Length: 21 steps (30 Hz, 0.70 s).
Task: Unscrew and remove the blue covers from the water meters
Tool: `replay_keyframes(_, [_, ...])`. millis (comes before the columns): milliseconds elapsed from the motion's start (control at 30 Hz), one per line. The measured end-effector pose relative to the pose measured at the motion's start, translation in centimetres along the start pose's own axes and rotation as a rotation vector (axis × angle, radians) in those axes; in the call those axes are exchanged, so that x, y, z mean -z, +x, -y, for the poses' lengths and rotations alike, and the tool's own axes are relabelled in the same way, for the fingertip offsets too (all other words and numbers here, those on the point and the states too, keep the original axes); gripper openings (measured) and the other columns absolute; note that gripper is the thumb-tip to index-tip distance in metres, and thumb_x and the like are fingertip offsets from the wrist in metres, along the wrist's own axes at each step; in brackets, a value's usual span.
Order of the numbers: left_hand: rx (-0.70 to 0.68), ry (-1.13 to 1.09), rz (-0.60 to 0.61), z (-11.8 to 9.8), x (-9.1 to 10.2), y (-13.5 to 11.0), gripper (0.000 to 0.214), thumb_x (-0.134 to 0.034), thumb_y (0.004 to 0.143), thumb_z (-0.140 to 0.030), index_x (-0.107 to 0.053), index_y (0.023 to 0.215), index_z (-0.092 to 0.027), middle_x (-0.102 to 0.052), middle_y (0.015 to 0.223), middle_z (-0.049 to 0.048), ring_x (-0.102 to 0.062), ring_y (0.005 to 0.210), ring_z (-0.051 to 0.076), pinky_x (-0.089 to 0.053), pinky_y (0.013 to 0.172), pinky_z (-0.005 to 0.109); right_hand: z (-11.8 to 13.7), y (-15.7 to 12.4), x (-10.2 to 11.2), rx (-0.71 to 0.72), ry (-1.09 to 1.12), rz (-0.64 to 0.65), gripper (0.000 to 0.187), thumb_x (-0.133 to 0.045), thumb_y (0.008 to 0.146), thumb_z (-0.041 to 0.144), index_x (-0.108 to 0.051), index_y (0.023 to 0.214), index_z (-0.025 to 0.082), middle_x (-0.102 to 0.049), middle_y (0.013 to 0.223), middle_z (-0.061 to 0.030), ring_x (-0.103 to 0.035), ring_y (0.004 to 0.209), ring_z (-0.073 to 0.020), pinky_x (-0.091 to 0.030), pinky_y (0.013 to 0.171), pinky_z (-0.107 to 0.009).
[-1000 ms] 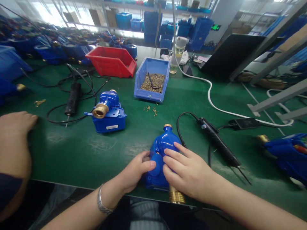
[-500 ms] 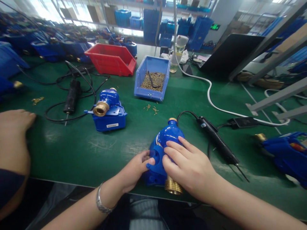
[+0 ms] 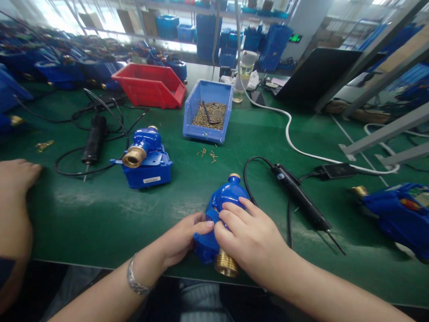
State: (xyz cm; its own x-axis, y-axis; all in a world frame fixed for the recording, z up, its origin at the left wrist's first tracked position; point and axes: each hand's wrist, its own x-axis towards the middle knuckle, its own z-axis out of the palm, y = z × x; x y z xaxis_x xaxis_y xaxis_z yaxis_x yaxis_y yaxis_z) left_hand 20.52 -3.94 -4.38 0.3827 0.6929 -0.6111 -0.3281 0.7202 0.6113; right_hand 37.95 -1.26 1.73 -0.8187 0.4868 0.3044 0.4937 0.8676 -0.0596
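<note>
A blue water meter body (image 3: pixel 225 199) with brass threaded ends lies near the front edge of the green table (image 3: pixel 110 214). My left hand (image 3: pixel 179 238) grips its left side, fingers curled on the blue housing. Over its top and right side my right hand (image 3: pixel 250 239) is wrapped, just above the near brass thread (image 3: pixel 225 264). A second blue meter (image 3: pixel 145 157) with a brass end stands apart at the left centre. A black electric screwdriver (image 3: pixel 300 198) lies to the right of my hands, untouched.
A blue bin (image 3: pixel 208 111) of small brass screws and a red bin (image 3: pixel 149 85) sit further back. Another black screwdriver (image 3: pixel 92 141) with cables lies at the left. Another person's hand (image 3: pixel 15 197) rests at the left edge. More blue meters (image 3: pixel 395 217) lie at the right.
The meter in my hands has turned and shifted slightly left, its near brass thread now pointing more toward me. Both hands kept their grip. The other person's hand stayed put.
</note>
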Motion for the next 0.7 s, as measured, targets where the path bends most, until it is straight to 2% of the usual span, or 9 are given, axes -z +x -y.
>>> replay_keyframes(200, [-0.006,-0.024,0.056,0.7,0.5,0.3,0.025,-0.071,0.074,-0.029,-0.061,0.092,-0.015,-0.066,0.084,0.0040,-0.060,0.079,0.017,-0.044,0.073,0.027,0.0,0.7,0.6,-0.074,0.037,0.068,0.011,-0.049,0.088,0.017,-0.055,0.079,0.017,-0.062,0.081,-0.0064,-0.058,0.083,-0.0242,-0.048,0.079,-0.043])
replay_keyframes(267, [0.002,-0.079,0.054,0.9,0.7,0.3,0.024,-0.067,0.078,-0.034,-0.062,0.092,-0.015,-0.067,0.084,0.0046,-0.061,0.080,0.018,-0.045,0.074,0.028,0.0,0.8,0.6,-0.067,0.026,0.084,0.011,-0.049,0.088,0.017,-0.055,0.079,0.017,-0.060,0.080,-0.0064,-0.058,0.083,-0.0244,-0.048,0.081,-0.044])
replay_keyframes(333, [0.032,-0.143,0.065,1.0,0.7,0.3,0.033,-0.064,0.079,-0.044,-0.063,0.093,-0.015,-0.068,0.084,0.0064,-0.063,0.083,0.021,-0.047,0.074,0.030,0.0,0.9,0.5,-0.059,0.022,0.100,0.010,-0.049,0.087,0.016,-0.055,0.079,0.016,-0.059,0.079,-0.0064,-0.057,0.083,-0.0248,-0.048,0.081,-0.046])
replay_keyframes(433, [0.044,-0.160,0.071,0.6,0.3,0.4,0.038,-0.066,0.075,-0.050,-0.065,0.092,-0.015,-0.069,0.082,0.0069,-0.064,0.084,0.023,-0.049,0.074,0.031,0.4,1.2,0.1,-0.064,0.034,0.085,0.012,-0.048,0.088,0.016,-0.055,0.078,0.016,-0.059,0.078,-0.0065,-0.057,0.081,-0.0252,-0.049,0.079,-0.046])
replay_keyframes(500, [0.034,-0.149,0.062,0.0,-0.4,0.4,0.031,-0.073,0.071,-0.042,-0.067,0.086,-0.015,-0.069,0.077,0.0053,-0.064,0.078,0.021,-0.050,0.073,0.030,0.9,1.4,-0.2,-0.100,0.044,0.051,0.012,-0.046,0.089,0.017,-0.055,0.081,0.016,-0.060,0.081,-0.0072,-0.057,0.082,-0.0254,-0.049,0.080,-0.047])
replay_keyframes(600, [0.057,-0.149,0.026,-0.7,-1.4,0.5,0.021,-0.078,0.064,-0.031,-0.065,0.067,-0.015,-0.067,0.064,0.0032,-0.063,0.064,0.018,-0.050,0.065,0.026,1.2,1.6,-0.1,-0.188,0.080,0.045,0.014,-0.044,0.091,0.018,-0.057,0.094,0.014,-0.060,0.088,-0.0088,-0.057,0.087,-0.0254,-0.049,0.085,-0.046])
replay_keyframes(700, [0.074,-0.150,-0.023,-1.0,-1.7,0.6,0.017,-0.077,0.065,-0.027,-0.067,0.070,-0.014,-0.067,0.064,0.0029,-0.062,0.062,0.016,-0.050,0.065,0.025,-0.5,1.0,1.0,-0.194,0.218,0.098,0.020,-0.045,0.091,0.017,-0.056,0.108,0.014,-0.057,0.108,-0.0110,-0.054,0.101,-0.0231,-0.048,0.090,-0.038])
